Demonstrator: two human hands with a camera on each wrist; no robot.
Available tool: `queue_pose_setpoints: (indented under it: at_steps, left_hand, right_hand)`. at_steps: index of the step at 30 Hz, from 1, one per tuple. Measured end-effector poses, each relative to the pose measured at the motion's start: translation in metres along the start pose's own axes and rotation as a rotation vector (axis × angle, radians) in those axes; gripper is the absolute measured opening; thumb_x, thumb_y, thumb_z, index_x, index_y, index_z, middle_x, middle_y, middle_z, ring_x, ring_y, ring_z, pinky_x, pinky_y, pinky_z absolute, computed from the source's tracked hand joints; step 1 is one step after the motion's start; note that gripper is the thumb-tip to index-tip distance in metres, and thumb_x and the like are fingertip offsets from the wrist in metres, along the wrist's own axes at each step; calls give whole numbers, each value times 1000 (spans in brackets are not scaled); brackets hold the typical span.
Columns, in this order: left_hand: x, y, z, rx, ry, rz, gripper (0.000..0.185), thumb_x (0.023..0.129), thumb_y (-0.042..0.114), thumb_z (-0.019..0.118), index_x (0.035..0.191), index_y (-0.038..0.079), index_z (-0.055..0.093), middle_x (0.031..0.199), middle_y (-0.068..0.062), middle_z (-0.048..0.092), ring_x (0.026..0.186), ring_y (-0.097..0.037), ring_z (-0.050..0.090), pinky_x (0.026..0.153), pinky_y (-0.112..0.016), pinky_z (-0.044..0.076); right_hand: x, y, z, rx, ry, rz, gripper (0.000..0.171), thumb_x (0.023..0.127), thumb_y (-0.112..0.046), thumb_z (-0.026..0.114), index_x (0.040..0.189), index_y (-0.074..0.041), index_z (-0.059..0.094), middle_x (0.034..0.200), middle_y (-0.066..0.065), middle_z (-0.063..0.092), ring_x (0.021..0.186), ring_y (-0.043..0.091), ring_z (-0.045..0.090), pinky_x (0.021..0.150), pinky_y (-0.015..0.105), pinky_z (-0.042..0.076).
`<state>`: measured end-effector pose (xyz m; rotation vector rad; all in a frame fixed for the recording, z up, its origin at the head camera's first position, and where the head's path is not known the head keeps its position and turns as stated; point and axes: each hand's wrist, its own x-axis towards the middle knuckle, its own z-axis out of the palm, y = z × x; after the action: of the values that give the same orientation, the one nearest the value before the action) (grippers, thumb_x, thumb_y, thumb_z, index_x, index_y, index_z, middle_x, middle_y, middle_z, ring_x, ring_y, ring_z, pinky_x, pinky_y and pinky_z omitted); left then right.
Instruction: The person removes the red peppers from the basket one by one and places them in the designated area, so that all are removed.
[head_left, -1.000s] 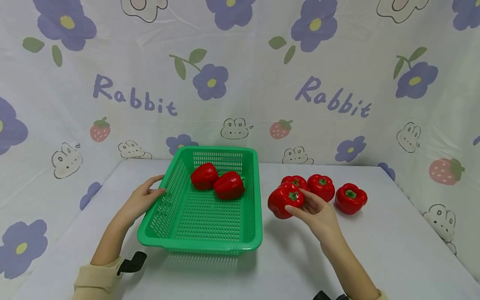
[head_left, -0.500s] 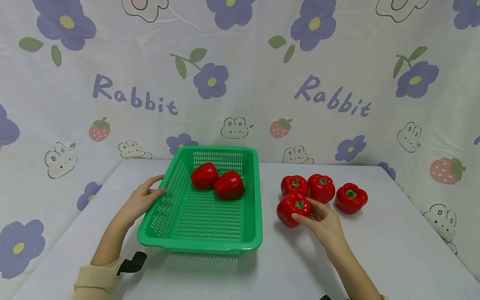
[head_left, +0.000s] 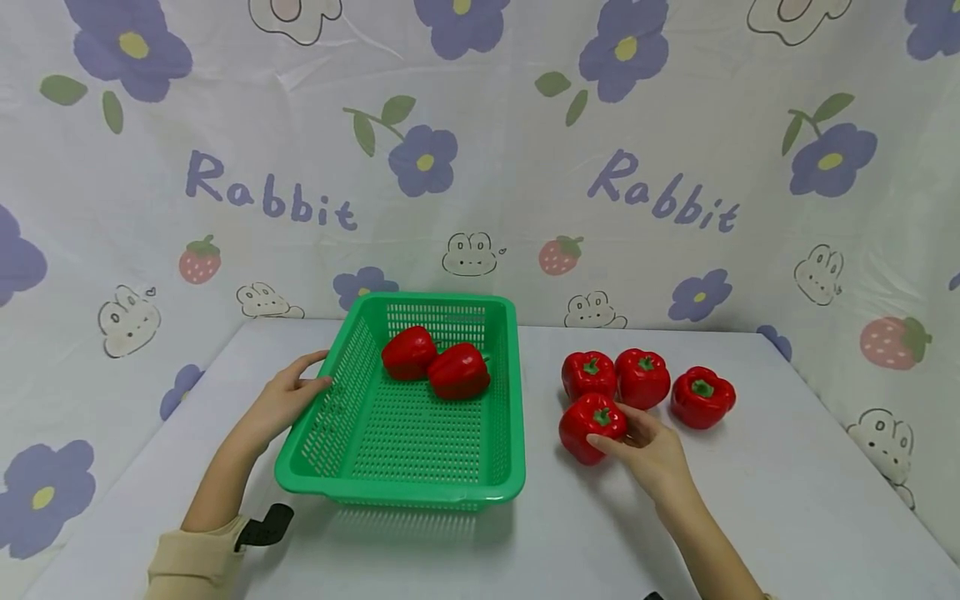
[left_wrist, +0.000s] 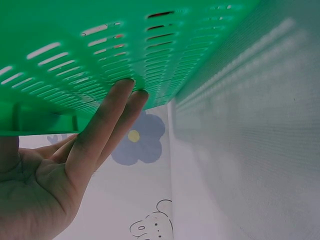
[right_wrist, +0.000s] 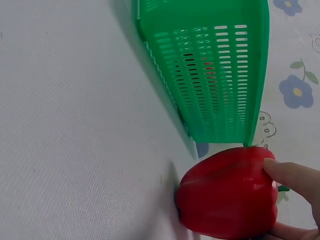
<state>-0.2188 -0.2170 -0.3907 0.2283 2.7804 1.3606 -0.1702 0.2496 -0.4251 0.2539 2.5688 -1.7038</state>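
The right hand [head_left: 651,454] has its fingers [right_wrist: 292,176] curled round a red pepper [head_left: 592,427], thumb at the near side, gripping it as it sits on the table [head_left: 750,500] just in front of three more red peppers: one [head_left: 588,373] directly behind it, a second [head_left: 642,376] touching that one, and a third [head_left: 701,397] a little apart to the right. The left hand [head_left: 288,398] rests against the outside of the left wall of a green slotted basket [head_left: 397,492], its fingers [left_wrist: 112,112] straight and flat on the plastic, holding nothing. Inside the basket, toward its far end, two red peppers [head_left: 433,363] lie on their sides, touching. Behind the table hangs a cloth backdrop [head_left: 480,150] printed with purple flowers, strawberries and rabbits.
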Motion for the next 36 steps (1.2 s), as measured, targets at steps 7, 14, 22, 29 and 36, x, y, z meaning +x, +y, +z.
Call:
queue_pose_setpoints:
  at_steps: [7, 14, 22, 29, 36]
  left_hand:
    - [-1, 1, 0, -3, -2, -1, 62, 103, 31, 46, 155, 7, 23, 112, -29, 66, 79, -14, 67, 72, -30, 53]
    - [-1, -1, 1, -11, -6, 2, 62, 104, 32, 46, 155, 7, 22, 111, -28, 66, 77, -13, 67, 72, -31, 53]
    - [0, -1, 1, -9, -3, 7, 62, 104, 31, 46, 155, 7, 22, 110, -28, 67, 77, -13, 67, 72, -31, 53]
    - [-1, -2, 1, -16, -9, 5, 62, 104, 31, 46, 155, 7, 22, 112, -29, 66, 78, -14, 67, 73, -31, 53]
    - [0, -2, 1, -6, -8, 2, 62, 104, 33, 46, 155, 8, 22, 116, -30, 65, 80, -13, 67, 74, -30, 52]
  right_hand:
    - [0, 1, 1, 8, -13, 9, 78, 87, -29, 73, 151, -9, 35, 154, 19, 37, 140, 40, 36, 109, 52, 40]
    - [1, 2, 3, 27, -35, 7, 81, 88, -27, 73, 154, -10, 29, 157, 19, 31, 144, 40, 31, 110, 52, 38]
    - [2, 4, 4, 39, -41, 2, 81, 88, -31, 73, 154, -11, 29, 156, 18, 33, 144, 39, 32, 110, 51, 39]
    - [0, 3, 5, 41, -37, 1, 82, 87, -33, 73, 153, -13, 30, 157, 17, 33, 145, 38, 31, 111, 51, 38]
    - [0, 3, 3, 34, -32, 15, 86, 88, -38, 72, 155, -12, 26, 160, 17, 28, 148, 38, 26, 113, 49, 35]
